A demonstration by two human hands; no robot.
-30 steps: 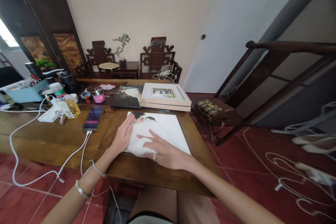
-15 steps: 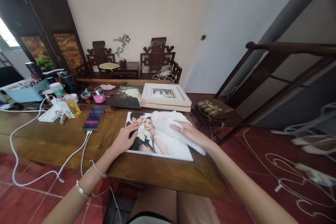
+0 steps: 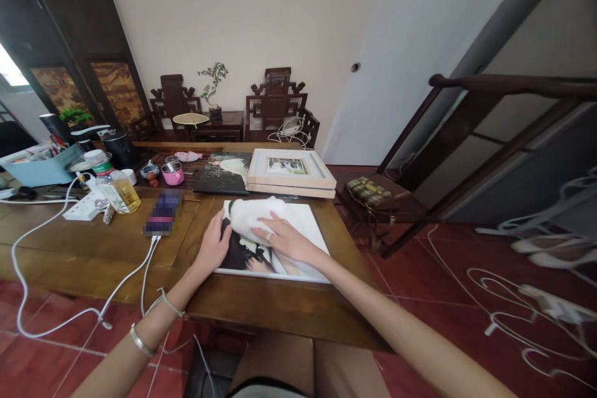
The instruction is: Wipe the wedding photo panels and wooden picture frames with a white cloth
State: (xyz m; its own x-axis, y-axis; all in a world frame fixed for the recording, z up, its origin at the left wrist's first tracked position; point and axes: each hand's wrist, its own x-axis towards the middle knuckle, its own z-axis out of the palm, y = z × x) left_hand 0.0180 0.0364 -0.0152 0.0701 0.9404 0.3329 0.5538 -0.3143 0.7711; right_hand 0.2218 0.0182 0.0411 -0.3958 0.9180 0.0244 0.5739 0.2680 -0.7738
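A large photo print [image 3: 308,230] of a couple lies flat on the wooden table [image 3: 280,308] in front of me. My right hand [image 3: 282,237] presses a white cloth [image 3: 249,211] down on the upper left part of the print, fingers lying flat over the cloth. My left hand [image 3: 212,247] rests on the print's left edge with its fingers stretched out, holding it still. I wear a ring on the right hand and bracelets on the left wrist.
Behind the print lie a stack of light wooden frames [image 3: 291,171] and a dark photo print [image 3: 224,173]. To the left are a phone [image 3: 163,211] on a white cable, a power strip [image 3: 81,206], a bottle [image 3: 116,189] and a pink cup [image 3: 172,173]. A dark chair [image 3: 387,199] stands at right.
My right hand has swept the cloth from the print's lower left to its right side, then back to the upper left. The left hand stayed at the left edge.
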